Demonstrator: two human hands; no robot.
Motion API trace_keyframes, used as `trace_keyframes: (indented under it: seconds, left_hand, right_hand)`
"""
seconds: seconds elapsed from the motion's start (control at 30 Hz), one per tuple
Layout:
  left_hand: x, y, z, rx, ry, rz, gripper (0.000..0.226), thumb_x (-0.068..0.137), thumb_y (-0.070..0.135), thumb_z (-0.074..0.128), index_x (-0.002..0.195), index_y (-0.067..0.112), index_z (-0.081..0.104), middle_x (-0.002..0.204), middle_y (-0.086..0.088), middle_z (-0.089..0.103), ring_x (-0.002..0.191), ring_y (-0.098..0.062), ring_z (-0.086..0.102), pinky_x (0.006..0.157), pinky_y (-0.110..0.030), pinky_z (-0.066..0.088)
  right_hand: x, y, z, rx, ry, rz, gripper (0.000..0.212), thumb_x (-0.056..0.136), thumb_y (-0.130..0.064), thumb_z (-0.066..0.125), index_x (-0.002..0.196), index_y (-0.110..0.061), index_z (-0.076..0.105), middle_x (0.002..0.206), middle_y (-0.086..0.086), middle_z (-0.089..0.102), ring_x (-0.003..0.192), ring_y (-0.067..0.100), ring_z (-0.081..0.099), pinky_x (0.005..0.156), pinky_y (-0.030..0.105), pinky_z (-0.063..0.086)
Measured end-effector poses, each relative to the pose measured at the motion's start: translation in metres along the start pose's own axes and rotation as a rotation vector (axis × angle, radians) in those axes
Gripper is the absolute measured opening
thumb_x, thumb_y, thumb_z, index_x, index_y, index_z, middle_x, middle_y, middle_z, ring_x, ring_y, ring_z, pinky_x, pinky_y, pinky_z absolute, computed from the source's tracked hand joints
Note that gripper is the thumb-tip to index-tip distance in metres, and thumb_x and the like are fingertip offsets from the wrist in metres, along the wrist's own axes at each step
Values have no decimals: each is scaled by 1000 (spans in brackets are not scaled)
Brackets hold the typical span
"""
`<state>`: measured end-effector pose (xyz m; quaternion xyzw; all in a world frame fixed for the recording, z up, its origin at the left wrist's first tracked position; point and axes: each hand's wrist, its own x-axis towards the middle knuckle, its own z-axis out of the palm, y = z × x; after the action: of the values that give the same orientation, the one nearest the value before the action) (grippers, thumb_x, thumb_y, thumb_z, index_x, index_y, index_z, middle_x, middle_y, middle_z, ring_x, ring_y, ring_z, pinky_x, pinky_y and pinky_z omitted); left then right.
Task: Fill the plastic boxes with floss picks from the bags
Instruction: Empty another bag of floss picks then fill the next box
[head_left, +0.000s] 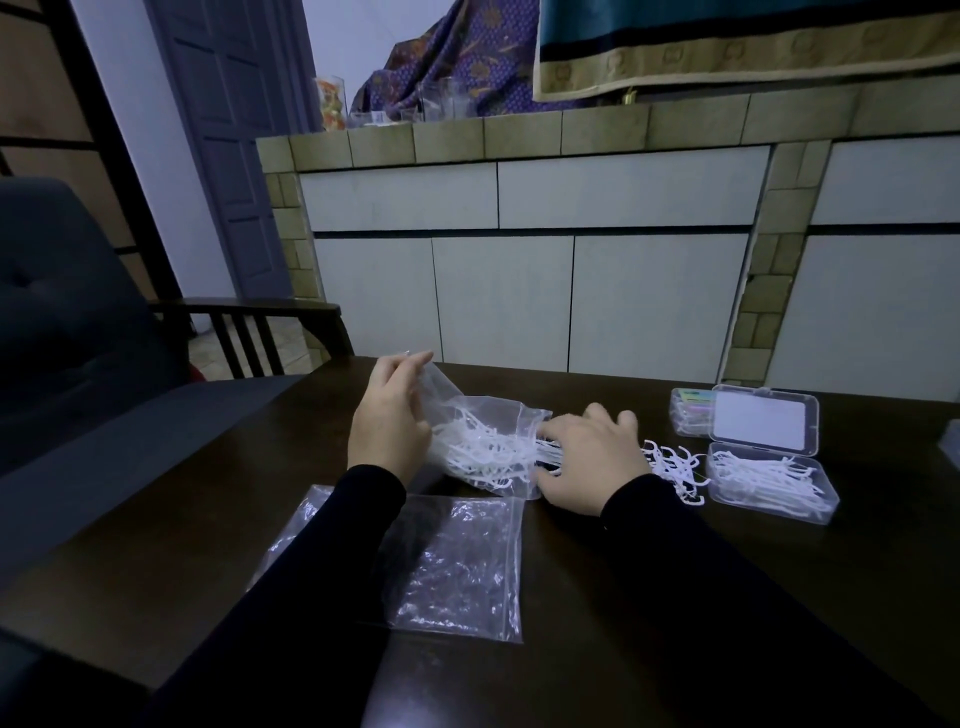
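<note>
the table (675, 597) carries everything, within reach of both hands. nearer the body than the left hand (387, 426), an empty bag (457, 561) lies flat, apparently set aside. the left hand grips the closed end of the bag (488, 441) and lifts it, tilting the mouth toward the right hand (592, 457), probably so the picks (483, 452) slide out. the right hand lies palm down at the mouth, fingers spread and slightly bent over picks emerging there; whether it pinches any cannot be told. just right of that hand lies a loose pile (675, 467), staged beside the open box (769, 483), which is already partly filled. its lid (761, 420) stands back, keeping the tray clear.
</note>
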<state>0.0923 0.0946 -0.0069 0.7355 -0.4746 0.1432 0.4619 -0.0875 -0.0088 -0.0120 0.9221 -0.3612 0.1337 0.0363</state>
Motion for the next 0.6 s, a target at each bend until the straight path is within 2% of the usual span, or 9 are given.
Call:
trace_keyframes:
  seconds: [0.1, 0.2, 0.3, 0.4, 0.5, 0.6]
  left_hand:
    - [0, 0, 0, -6, -1, 11, 70, 75, -18, 57, 134, 18, 51, 130, 2, 47, 117, -11, 49, 99, -20, 42]
    - [0, -1, 0, -19, 7, 22, 68, 75, -19, 55, 134, 17, 52, 129, 1, 48, 117, -12, 50, 100, -23, 44]
    - [0, -1, 0, -31, 23, 28, 64, 78, -17, 54, 133, 16, 52, 128, 1, 48, 116, -12, 51, 99, -23, 45]
    - [0, 0, 0, -39, 27, 37, 63, 80, -17, 53, 133, 15, 52, 129, 0, 48, 118, -13, 51, 100, -26, 46]
    - [0, 1, 0, -31, 34, 44, 62, 80, -16, 53, 134, 16, 52, 130, 0, 48, 118, -12, 50, 100, -27, 46]
    - [0, 2, 0, -34, 41, 49, 61, 81, -15, 53, 134, 16, 51, 131, 0, 48, 118, -12, 50, 101, -27, 46]
  right_hand:
    - [1, -3, 5, 59, -59, -47, 42, 89, -61, 49, 118, -32, 56, 124, -10, 58, 108, 16, 41, 89, 41, 25]
    - [3, -2, 5, -6, -12, -63, 30, 93, -50, 46, 114, -33, 59, 119, -10, 58, 102, 16, 40, 88, 41, 25]
    - [3, 0, 1, -70, -6, 30, 24, 92, -41, 47, 109, -33, 61, 111, -8, 60, 104, 18, 43, 91, 43, 26]
    - [4, 1, -4, -187, -44, 174, 27, 87, -42, 52, 108, -30, 64, 106, -4, 61, 108, 22, 45, 94, 46, 27]
    - [4, 3, -7, -212, -65, 247, 38, 82, -47, 56, 115, -28, 61, 113, -1, 59, 113, 24, 44, 97, 48, 27]
    - [2, 3, -6, -91, 17, 127, 39, 84, -43, 53, 121, -33, 57, 121, -4, 56, 114, 21, 42, 96, 44, 27]
